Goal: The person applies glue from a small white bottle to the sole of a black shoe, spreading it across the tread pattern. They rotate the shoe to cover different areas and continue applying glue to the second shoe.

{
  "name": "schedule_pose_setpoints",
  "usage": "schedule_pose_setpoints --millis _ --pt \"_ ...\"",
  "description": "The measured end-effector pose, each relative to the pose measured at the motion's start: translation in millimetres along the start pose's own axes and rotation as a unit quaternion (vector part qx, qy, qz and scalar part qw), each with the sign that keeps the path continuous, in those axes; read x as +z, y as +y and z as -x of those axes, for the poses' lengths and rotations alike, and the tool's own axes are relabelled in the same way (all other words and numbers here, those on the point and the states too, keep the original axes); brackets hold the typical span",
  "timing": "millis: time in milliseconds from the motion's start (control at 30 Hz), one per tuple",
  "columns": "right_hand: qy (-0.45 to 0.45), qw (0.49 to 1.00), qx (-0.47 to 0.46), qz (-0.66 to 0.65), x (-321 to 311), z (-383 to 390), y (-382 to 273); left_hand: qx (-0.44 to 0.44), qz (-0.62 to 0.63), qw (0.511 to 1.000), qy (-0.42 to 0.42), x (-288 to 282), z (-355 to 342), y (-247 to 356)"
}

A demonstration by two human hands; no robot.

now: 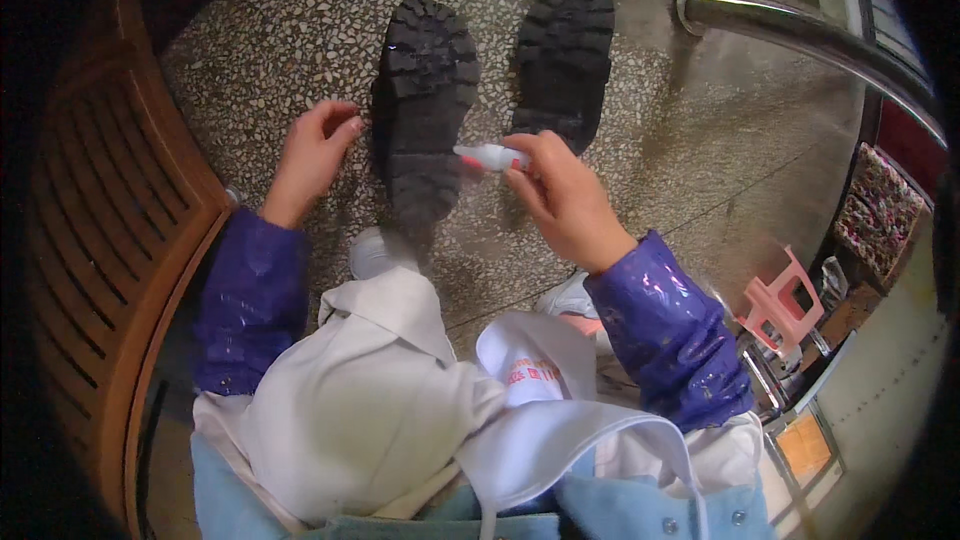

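Observation:
Two black shoe soles with chunky tread, the left (425,75) and the right (565,45), face up on the speckled floor. My right hand (560,190) is closed on a small white tube (490,158) with red markings, its nozzle pointing left at the middle of the left sole. My left hand (315,160) is beside that sole's left side, fingers curled together; whether they hold something small is unclear. Both my forearms have glossy purple sleeves (660,330).
A slatted wooden bench (120,240) runs along the left. A curved metal rail (800,35) crosses the upper right. At right are a pink plastic stool (775,300) and a multicoloured mat (875,205). My clothed legs and pale shoes fill the lower middle.

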State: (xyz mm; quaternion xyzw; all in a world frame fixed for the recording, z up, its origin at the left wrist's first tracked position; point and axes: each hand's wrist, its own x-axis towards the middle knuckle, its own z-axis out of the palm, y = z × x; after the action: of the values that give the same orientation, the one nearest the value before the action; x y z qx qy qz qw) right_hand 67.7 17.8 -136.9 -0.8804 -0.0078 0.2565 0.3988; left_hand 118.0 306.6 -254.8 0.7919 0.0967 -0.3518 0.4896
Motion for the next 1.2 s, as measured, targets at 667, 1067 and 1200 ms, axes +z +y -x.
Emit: schedule_pose_setpoints --millis 667,1067,1200 --pt "0.087 0.964 0.056 -0.243 32.0 -43.3 10.0 0.289 -0.148 0.927 -0.188 38.5 -5.0 118.2" --pt "0.164 0.981 -0.023 -0.099 42.3 -51.7 -1.0 0.226 -0.046 0.952 -0.202 39.8 -12.4 102.2" --pt "0.160 0.985 -0.052 -0.040 41.6 -54.8 0.8 0.225 -0.032 0.954 -0.195 42.2 -17.3 92.4"
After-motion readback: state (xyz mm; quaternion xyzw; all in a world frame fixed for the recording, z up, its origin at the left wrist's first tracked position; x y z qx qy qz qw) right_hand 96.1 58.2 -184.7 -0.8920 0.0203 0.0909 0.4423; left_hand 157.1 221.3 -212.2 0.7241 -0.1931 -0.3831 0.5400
